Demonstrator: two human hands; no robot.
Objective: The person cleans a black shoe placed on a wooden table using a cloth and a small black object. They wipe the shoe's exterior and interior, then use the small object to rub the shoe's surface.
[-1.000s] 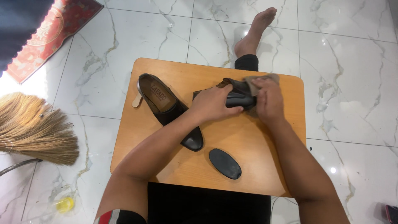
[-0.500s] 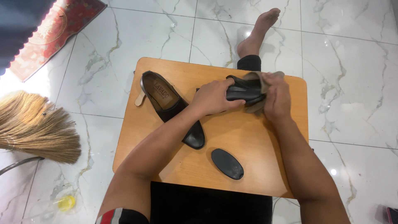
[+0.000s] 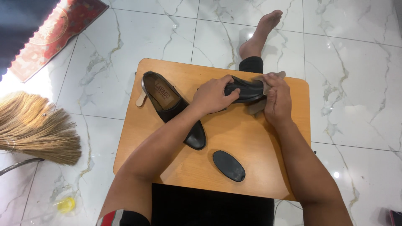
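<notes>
Shoe leather sits between your two hands near the far edge of the low wooden table (image 3: 259,167). Your left hand (image 3: 214,95) is clenched around one end of the black shoe (image 3: 245,90), pinning it so it cannot roll. Your right hand (image 3: 277,99) grasps a grey cloth (image 3: 256,106) and presses it against the other end, which puts the rubbing surface in easy reach of your working fingers. The shoe looks lifted or barely resting on the tabletop; you cannot tell which from this view.

Its partner, the second black shoe (image 3: 173,106), lies opening-up along the left side of the table, running from the far-left corner toward the middle, well out of your way. A pale flat tool (image 3: 140,99) pokes out beside its heel at the left edge. An oval black brush (image 3: 228,165) lies near the near edge, apart from both shoes.

Compared with half a second ago, the held shoe has turned so more of its smooth upper faces you, and your right hand has slid further over its end. The second shoe and the brush lie as they did.
</notes>
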